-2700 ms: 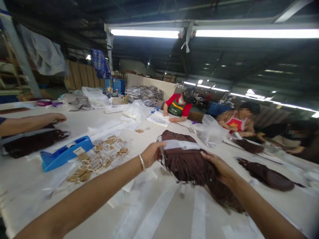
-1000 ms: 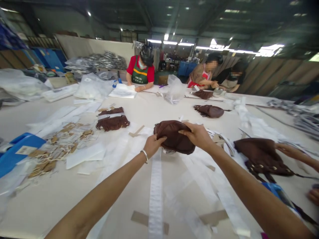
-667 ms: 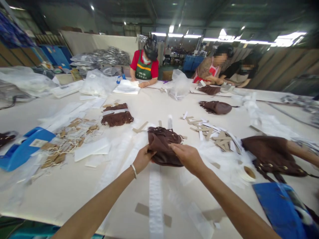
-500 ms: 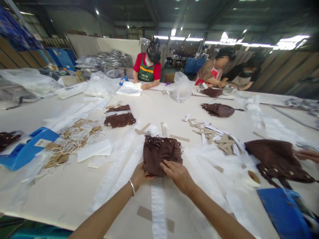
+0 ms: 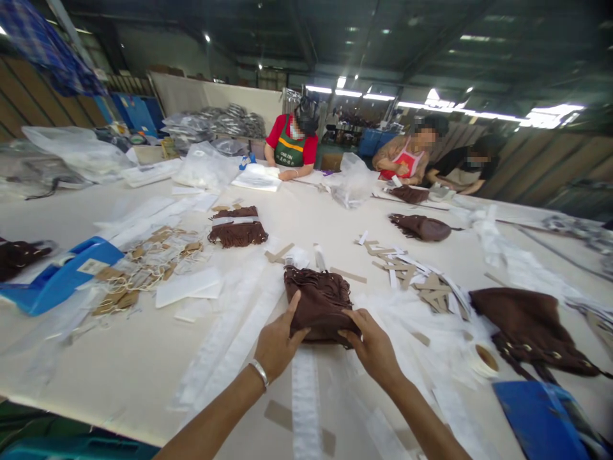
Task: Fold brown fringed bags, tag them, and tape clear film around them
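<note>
A dark brown fringed bag (image 5: 318,310), folded into a compact bundle, lies in front of me on the white table. My left hand (image 5: 280,338) grips its left near corner, thumb on the near edge and fingers along the side. At the right near corner, my right hand (image 5: 371,338) pinches the bag between thumb and fingers. The fringe and ruffled top lie along the far side. A white strip (image 5: 306,402) runs toward me from under the bag. Farther back is another folded brown fringed bundle (image 5: 238,227) with a pale band round it.
Left are a blue tape dispenser (image 5: 62,271) and a heap of tan tags with strings (image 5: 153,262). Right are tan and white paper strips (image 5: 421,275), a brown bag (image 5: 520,326), a tape roll (image 5: 486,361) and a blue object (image 5: 536,412). Co-workers (image 5: 290,150) stand across the table.
Both hands have shifted to the bag's near corners, and its near part now lies folded with a smooth face up. Another person's hand at the far right has gone from view.
</note>
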Demonstrator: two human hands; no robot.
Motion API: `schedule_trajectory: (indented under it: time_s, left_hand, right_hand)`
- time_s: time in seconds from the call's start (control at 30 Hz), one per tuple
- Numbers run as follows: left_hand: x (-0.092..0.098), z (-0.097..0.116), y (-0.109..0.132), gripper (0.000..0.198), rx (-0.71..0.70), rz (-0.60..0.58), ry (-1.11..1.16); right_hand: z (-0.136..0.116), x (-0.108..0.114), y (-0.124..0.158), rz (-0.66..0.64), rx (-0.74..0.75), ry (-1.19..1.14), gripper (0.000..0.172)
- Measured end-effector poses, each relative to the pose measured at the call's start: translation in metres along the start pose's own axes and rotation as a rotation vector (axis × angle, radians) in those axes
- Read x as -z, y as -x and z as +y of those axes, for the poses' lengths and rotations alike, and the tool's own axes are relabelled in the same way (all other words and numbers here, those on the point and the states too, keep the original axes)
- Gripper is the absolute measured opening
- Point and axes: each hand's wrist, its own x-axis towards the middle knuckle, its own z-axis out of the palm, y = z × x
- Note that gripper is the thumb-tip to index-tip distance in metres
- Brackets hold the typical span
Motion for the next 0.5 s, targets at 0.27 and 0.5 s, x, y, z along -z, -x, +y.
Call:
schedule_trajectory:
  time_s: [0.27, 0.5]
  left_hand:
    - [0.008, 0.001, 0.005, 0.052, 0.042, 0.175, 0.167]
    - [0.033, -0.007, -0.020, 0.033, -0.066, -0.134, 0.183]
  right_hand:
    - [-0.001, 0.005, -0.022, -0.101, 0.026, -0.101, 0.030]
    - [0.028, 0.005, 0.007, 0.007, -0.086, -0.189, 0.061]
